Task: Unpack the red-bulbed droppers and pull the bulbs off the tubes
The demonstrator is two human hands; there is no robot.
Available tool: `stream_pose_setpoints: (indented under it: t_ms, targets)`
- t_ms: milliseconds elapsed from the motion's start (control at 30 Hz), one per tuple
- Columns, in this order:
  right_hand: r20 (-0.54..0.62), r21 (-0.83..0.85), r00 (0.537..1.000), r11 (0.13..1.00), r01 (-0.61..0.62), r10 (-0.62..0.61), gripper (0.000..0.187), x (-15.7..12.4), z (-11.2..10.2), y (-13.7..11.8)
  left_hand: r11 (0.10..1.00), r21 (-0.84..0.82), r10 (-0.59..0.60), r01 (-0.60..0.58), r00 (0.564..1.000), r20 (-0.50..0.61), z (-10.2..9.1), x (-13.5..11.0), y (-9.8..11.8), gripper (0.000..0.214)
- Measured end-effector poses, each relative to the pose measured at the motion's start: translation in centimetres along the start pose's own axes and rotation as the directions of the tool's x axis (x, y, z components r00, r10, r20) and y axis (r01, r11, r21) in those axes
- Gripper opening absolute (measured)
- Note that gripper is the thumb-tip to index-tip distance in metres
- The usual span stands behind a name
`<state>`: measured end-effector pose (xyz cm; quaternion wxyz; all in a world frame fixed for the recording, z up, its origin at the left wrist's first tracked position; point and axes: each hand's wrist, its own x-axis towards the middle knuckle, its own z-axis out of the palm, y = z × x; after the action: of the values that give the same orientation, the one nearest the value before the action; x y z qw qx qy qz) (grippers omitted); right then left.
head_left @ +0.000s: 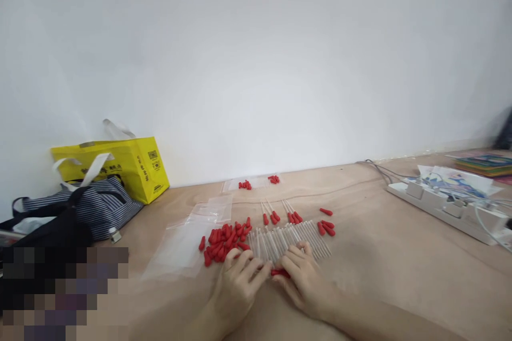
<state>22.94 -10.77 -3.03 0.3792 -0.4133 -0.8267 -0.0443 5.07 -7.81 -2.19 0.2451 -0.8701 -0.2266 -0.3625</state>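
My left hand (pixel 238 282) and my right hand (pixel 301 277) rest close together on the tan table (pixel 380 256), fingers curled. Between their fingertips lies a red rubber bulb (pixel 280 273), pinched by both hands. Just beyond them lies a row of clear thin pipette tubes (pixel 288 240). A heap of loose red bulbs (pixel 224 242) sits left of the tubes, by my left fingers. Several tubes fitted with red bulbs (pixel 294 216) lie further back, with a few loose bulbs (pixel 327 226) to the right.
Clear plastic bags (pixel 188 240) lie left of the heap. At the wall are more bagged red bulbs (pixel 256 184), a yellow bag (pixel 128 168) and a striped bag (pixel 92 205). A white power strip with cables (pixel 448 205) and papers (pixel 486 164) sit at right.
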Motion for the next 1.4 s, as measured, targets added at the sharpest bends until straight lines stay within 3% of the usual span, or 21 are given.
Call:
stream_pose_setpoints:
  t_ms: [267,600,867,967,1033,1100,1167,1233,1267,1333,1400]
  targets:
    - [-0.027,-0.062,0.999,0.998,0.031,-0.033,0.016,-0.3,-0.1,0.3,0.999,-0.008,-0.040,0.041,0.995,0.092,-0.7,0.0,0.4,0.014]
    - [0.011,0.031,0.981,0.981,0.192,-0.192,0.015,-0.4,-1.5,0.6,0.999,-0.053,-0.002,0.005,0.999,0.052,-0.9,0.0,0.6,0.014]
    - [0.097,0.118,0.971,0.971,0.208,-0.220,0.014,-0.1,-2.8,0.5,0.996,-0.094,-0.010,0.014,0.999,0.044,-1.2,0.1,1.0,0.014]
    - [0.074,0.140,0.990,0.984,0.107,-0.118,0.015,0.1,-3.3,2.0,0.989,-0.115,-0.094,0.091,0.995,-0.016,-1.5,0.2,0.6,0.016]
    - [0.011,0.146,0.998,0.987,-0.064,0.063,0.017,0.5,-3.6,4.2,0.968,-0.157,-0.203,0.195,0.978,-0.040,-1.8,0.6,0.2,0.020]
    - [-0.079,0.169,0.960,0.952,-0.254,0.270,0.022,1.2,-3.8,7.2,0.926,-0.232,-0.303,0.297,0.953,0.009,-2.2,1.7,-0.3,0.021]
    - [-0.146,0.155,0.857,0.867,-0.474,0.495,0.028,1.9,-4.0,10.3,0.849,-0.337,-0.381,0.407,0.913,0.144,-2.3,3.2,-0.7,0.020]
    - [-0.136,0.048,0.721,0.731,-0.680,0.679,0.029,2.4,-4.2,13.1,0.685,-0.446,-0.476,0.575,0.818,0.324,-1.9,5.0,-1.1,0.017]
    - [-0.120,-0.018,0.662,0.665,-0.747,0.740,0.027,2.6,-4.3,14.3,0.560,-0.476,-0.531,0.678,0.735,0.421,-1.4,5.9,-1.3,0.016]
    - [-0.074,-0.073,0.606,0.602,-0.795,0.792,0.024,2.6,-4.4,16.0,0.267,-0.455,-0.614,0.850,0.514,0.599,0.0,7.4,-1.7,0.015]
    - [-0.032,-0.071,0.595,0.592,-0.803,0.803,0.022,2.4,-4.3,17.0,0.173,-0.398,-0.631,0.901,0.412,0.658,1.6,8.4,-2.1,0.013]
